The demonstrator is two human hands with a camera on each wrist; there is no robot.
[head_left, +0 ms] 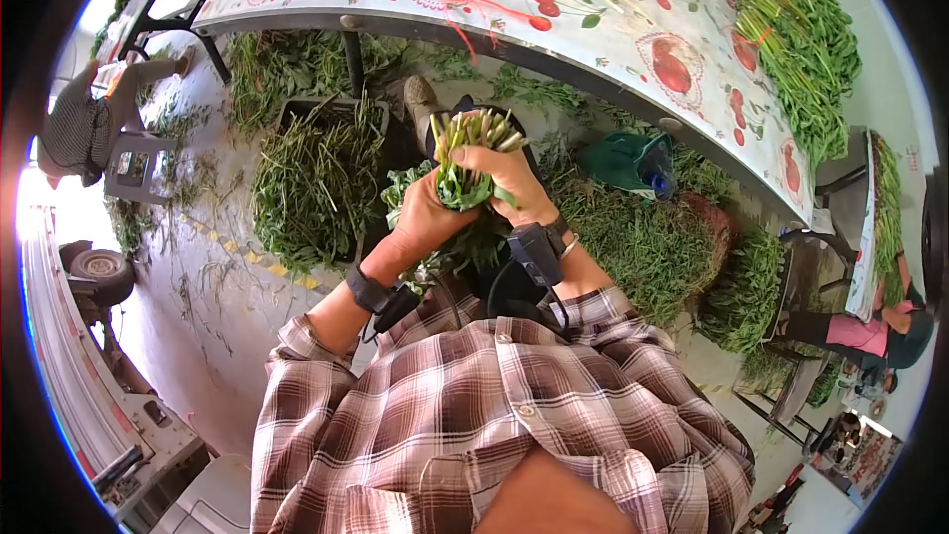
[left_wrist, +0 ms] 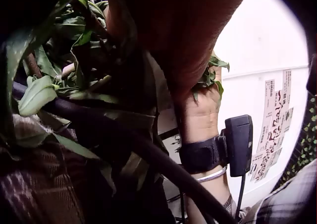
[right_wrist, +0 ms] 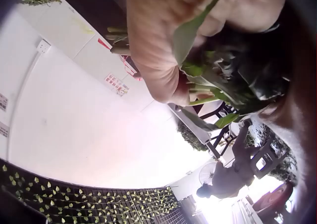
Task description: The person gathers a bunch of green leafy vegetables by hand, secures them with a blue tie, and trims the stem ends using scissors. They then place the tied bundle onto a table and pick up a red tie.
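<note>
Both of my hands hold one bunch of leafy green stems [head_left: 478,131], its cut ends pointing up and away from me. My left hand [head_left: 427,215] grips the bunch from the left, low around the leafy part. On the other side my right hand [head_left: 520,183] is wrapped round it, thumb lying across the stems. In the right wrist view, curled fingers [right_wrist: 153,45] press against the stems and leaves [right_wrist: 237,75]. Dark foliage [left_wrist: 74,70] hangs beside the left hand in the left wrist view. The lower leaves are partly hidden behind my hands.
Ahead stands a table with a fruit-print cloth [head_left: 618,35], bearing red ties [head_left: 494,8] and bundled greens [head_left: 791,49]. A dark crate [head_left: 371,117] heaped with stems is at left. At right lie loose greens [head_left: 633,247] and a green container [head_left: 613,160]. Two people are farther off.
</note>
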